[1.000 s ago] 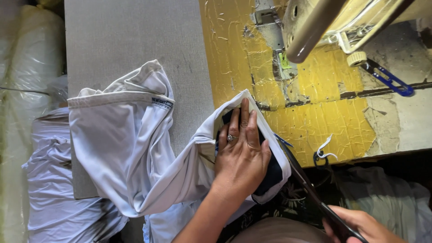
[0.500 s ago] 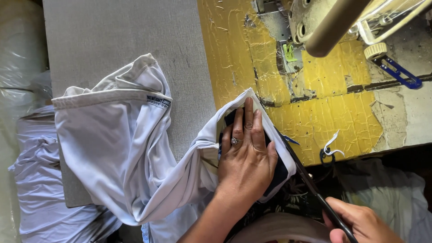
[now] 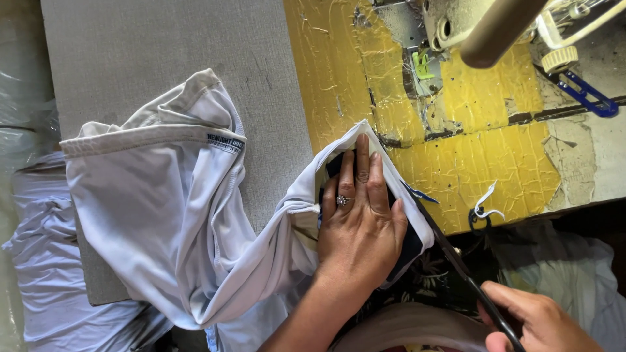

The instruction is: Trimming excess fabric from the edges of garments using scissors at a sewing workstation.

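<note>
Fingers [image 3: 355, 171] of the left hand [image 3: 360, 221] lie flat and close together, pressing down on a dark fabric piece [image 3: 409, 244] that sits inside the folded edge of a white garment [image 3: 163, 215]. Ring on one finger. Garment's folded corner peaks just beyond the fingertips, on the yellow taped tabletop [image 3: 469, 163]; the bulk of the cloth trails away to the thumbless side, over a grey board [image 3: 163, 52], its collar band uppermost. Right hand [image 3: 535, 322], at the lower edge of view, is curled around the handle of long dark scissors [image 3: 456, 261]; blades run up along the garment edge, just beside the left hand's little-finger side. Whether the blades are parted, cannot tell. Sewing machine head [image 3: 482, 26] stands well beyond the fingertips. More pale cloth [image 3: 39, 261] is heaped past the garment.
</note>
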